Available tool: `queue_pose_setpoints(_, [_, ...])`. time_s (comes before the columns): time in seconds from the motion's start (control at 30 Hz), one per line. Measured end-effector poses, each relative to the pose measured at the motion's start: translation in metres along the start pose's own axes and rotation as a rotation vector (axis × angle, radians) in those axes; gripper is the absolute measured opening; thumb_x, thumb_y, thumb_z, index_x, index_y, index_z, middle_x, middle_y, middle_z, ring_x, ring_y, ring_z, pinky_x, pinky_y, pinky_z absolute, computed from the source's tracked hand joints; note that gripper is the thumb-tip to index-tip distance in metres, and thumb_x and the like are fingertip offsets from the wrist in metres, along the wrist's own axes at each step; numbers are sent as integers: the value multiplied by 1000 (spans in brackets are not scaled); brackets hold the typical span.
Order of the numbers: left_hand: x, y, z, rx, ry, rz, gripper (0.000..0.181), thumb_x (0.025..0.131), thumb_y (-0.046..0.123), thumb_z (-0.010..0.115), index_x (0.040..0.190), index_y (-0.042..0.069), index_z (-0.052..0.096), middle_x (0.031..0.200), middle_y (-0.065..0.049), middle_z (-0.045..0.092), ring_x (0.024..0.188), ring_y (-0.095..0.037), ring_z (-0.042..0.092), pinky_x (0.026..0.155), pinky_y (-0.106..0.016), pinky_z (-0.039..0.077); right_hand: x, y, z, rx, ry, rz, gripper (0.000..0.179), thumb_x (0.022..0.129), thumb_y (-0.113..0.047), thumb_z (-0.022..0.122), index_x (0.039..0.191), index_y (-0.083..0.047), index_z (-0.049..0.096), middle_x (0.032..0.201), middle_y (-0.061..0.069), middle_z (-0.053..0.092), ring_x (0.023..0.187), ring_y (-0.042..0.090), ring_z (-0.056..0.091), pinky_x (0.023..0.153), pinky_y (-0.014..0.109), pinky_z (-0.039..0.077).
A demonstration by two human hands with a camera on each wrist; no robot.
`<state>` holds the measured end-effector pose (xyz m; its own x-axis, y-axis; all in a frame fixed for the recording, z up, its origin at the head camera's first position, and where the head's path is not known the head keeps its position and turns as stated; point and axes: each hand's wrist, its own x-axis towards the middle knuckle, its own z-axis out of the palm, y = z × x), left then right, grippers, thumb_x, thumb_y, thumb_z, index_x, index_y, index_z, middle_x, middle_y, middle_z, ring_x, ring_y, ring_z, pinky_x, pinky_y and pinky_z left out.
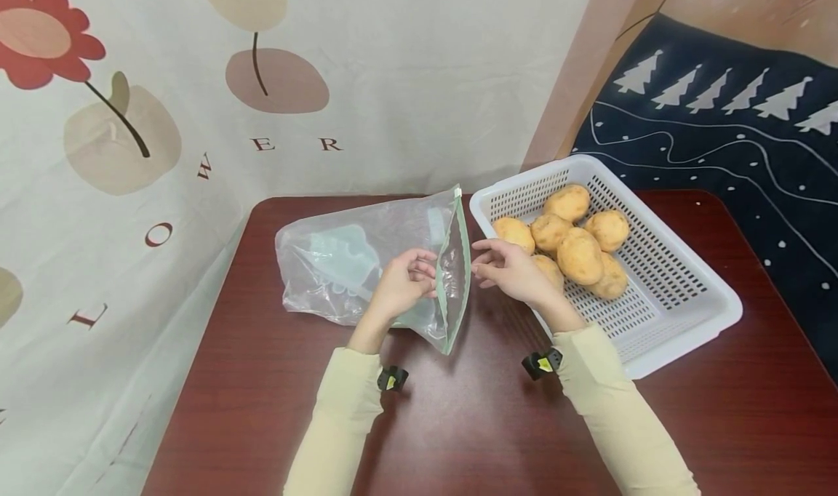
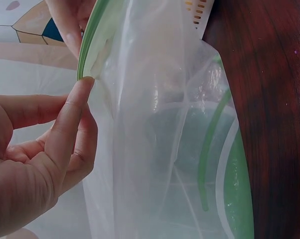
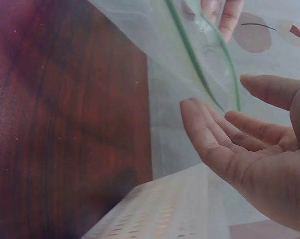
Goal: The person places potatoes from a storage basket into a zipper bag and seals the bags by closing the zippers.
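Pale yellow sleeves (image 1: 334, 423) cross the lower frame; at centre the left grip (image 1: 401, 281) pinches the mouth of a green-rimmed slider-zip bag (image 1: 350, 260), apparently to hold it agape, while the right grip (image 1: 517, 269), fingers loosely parted, hovers empty beside it; potatoes (image 1: 580, 256) sit right, in a slotted basket (image 1: 720, 303), presumably for easy reach

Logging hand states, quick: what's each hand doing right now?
Left hand: closed, pinching the bag at its green edge.
Right hand: open, holding nothing, near the bag's mouth.
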<state>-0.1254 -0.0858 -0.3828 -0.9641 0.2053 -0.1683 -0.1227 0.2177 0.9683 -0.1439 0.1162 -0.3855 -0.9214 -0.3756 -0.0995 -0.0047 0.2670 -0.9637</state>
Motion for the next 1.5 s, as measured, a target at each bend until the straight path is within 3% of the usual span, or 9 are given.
queue_pose_setpoints(0.2, [-4,6,3,-26,-37,1,41,76,-19,51,116,-8,50,91,-19,54,76,-23,58,69,-31,60,3,5,7,83,17,10,36,84,11,53,118,15,42,88,29,58,67,24,62,66,41,60])
queue_pose_setpoints(0.43, [-2,2,12,1,-44,-15,43,74,-18,54,115,-6,52,88,-16,54,72,-21,58,65,-29,60,5,7,11,56,57,11,33,81,15,52,114,14,47,79,22,59,60,19,60,60,38,60])
queue_pose_setpoints(0.63, [1,6,17,126,-85,-38,34,82,-5,60,114,-4,52,88,-16,57,71,-26,62,61,-31,60,3,6,11,10,66,2,33,80,16,52,113,14,48,75,21,60,57,20,60,57,39,60])
queue_pose_setpoints(0.8, [7,10,21,287,-63,-64,28,83,9,67,106,-1,54,82,-12,61,60,-25,65,55,-31,60,3,6,11,-24,70,-6,34,80,14,52,114,12,50,75,22,60,56,22,60,57,44,59])
queue_pose_setpoints(1.0, [8,13,22,390,-41,-53,17,83,0,61,98,-3,54,78,-12,62,55,-18,64,49,-22,57,4,6,9,-53,70,-12,34,80,14,51,114,12,50,74,21,60,56,24,60,56,44,59])
queue_pose_setpoints(1.3, [4,19,7,599,44,48,6,80,4,61,86,3,61,79,-7,65,74,-22,60,67,-31,52,4,3,2,-23,82,25,35,80,16,49,116,11,49,76,22,58,53,18,57,55,42,59])
queue_pose_setpoints(1.5, [1,20,-2,645,26,21,4,84,10,60,83,6,60,86,-8,64,80,-23,60,73,-36,52,4,2,-2,-36,99,17,36,80,16,49,116,13,49,74,21,58,51,16,57,52,38,59])
